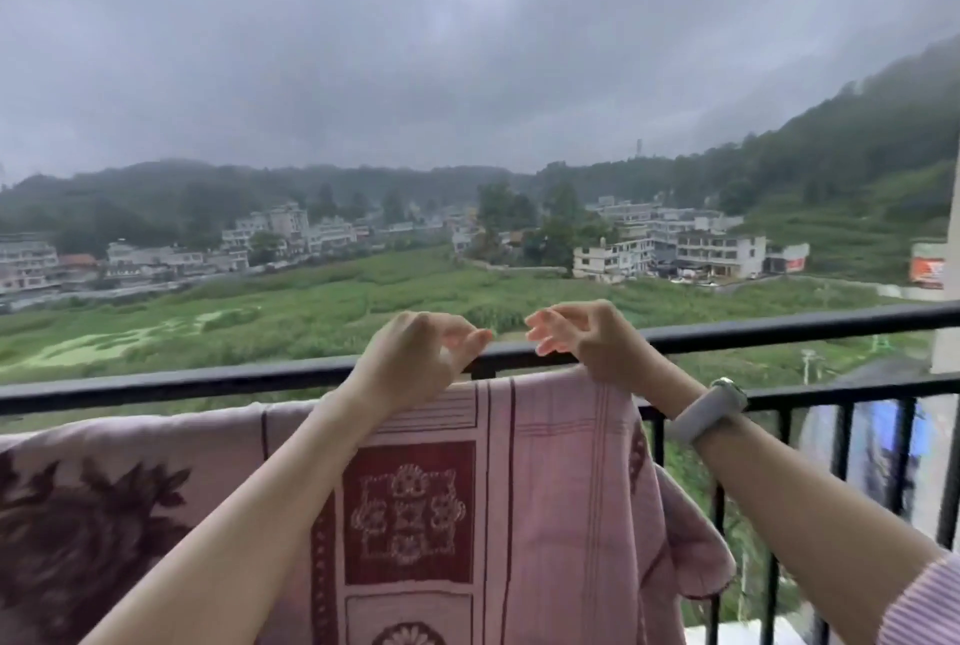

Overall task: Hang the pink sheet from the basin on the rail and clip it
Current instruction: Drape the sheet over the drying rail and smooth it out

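The pink sheet [550, 478], patterned with dark red squares and flowers, hangs draped over the black balcony rail [234, 377] and spreads from the left edge to the middle. My left hand [415, 353] and my right hand [582, 338] hover side by side just above the rail over the sheet's top right part. The fingers of both are loosely curled and nothing shows in them. The heel of my right hand is close to the sheet's top edge. A small dark piece [483, 370] sits under the rail between my hands; I cannot tell what it is. No basin is in view.
The railing's vertical black bars [774, 514] run down on the right, where the sheet ends. I wear a pale watch [709, 410] on my right wrist. Beyond the rail lie green fields, buildings and hills under a grey sky.
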